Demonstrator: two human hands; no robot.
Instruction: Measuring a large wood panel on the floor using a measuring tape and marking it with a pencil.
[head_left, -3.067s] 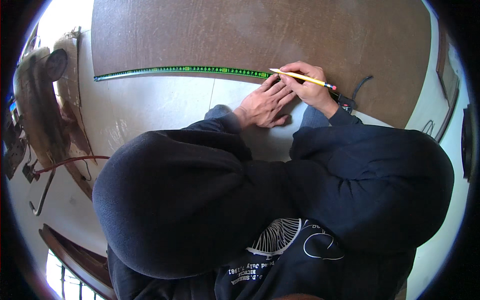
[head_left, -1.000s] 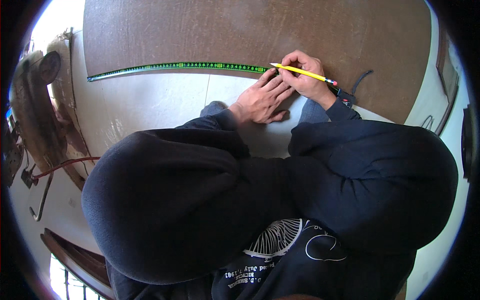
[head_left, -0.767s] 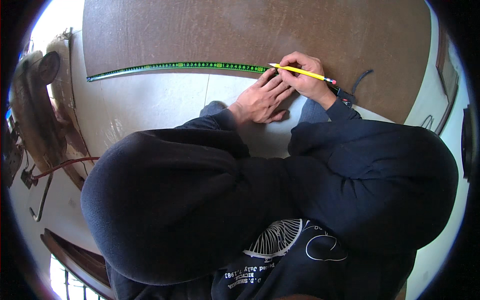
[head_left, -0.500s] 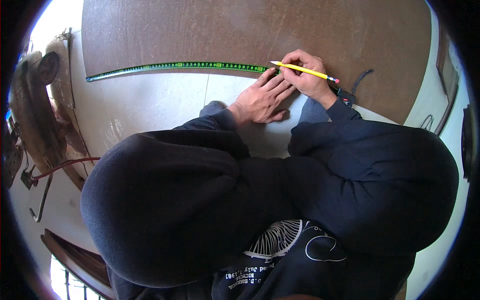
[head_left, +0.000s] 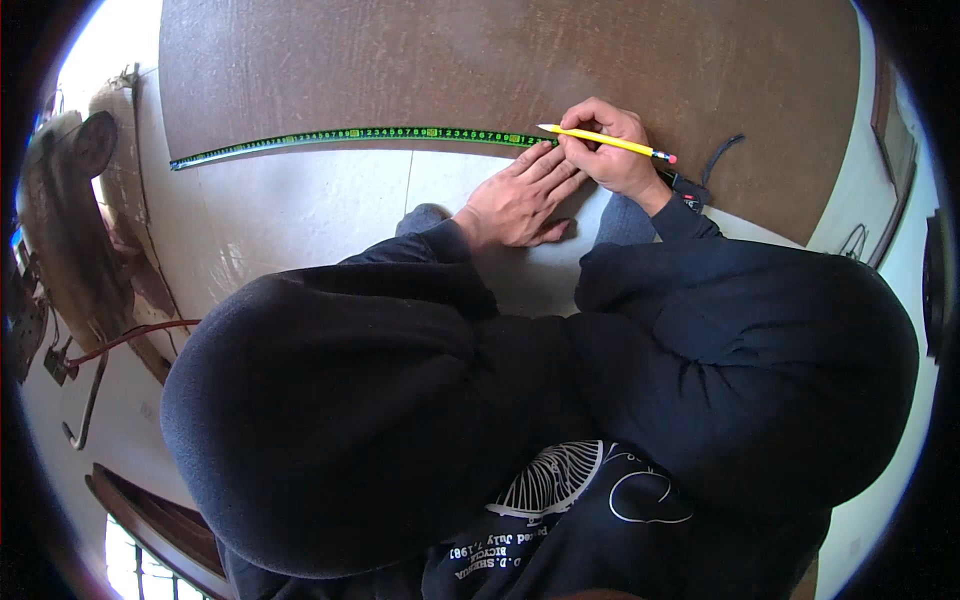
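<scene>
A brown board [head_left: 480, 70] lies flat in front of me. Along its near edge runs the extended green blade of a tape measure [head_left: 385, 133], its end at the board's left side. My left hand [head_left: 513, 203] rests with fingers stretched out, fingertips on the blade at the board's edge. Just right of it, my right hand [head_left: 618, 160] pinches a yellow pencil [head_left: 608, 140], sharpened end pointing left, just beyond the blade. The dark tape case [head_left: 690, 190] sits partly hidden behind my right wrist, with a dark strap [head_left: 722, 158] on the board.
Pale floor tiles [head_left: 345, 195] show between the board and my bent knees in dark clothing. A long brown object [head_left: 70, 230], a red cable [head_left: 130, 335] and a bent metal rod [head_left: 92, 400] are at the left. Thin wire [head_left: 853, 240] lies at the right.
The whole view has shifted very slightly. Both hands, the pencil and the tape measure stay in nearly the same places on the board.
</scene>
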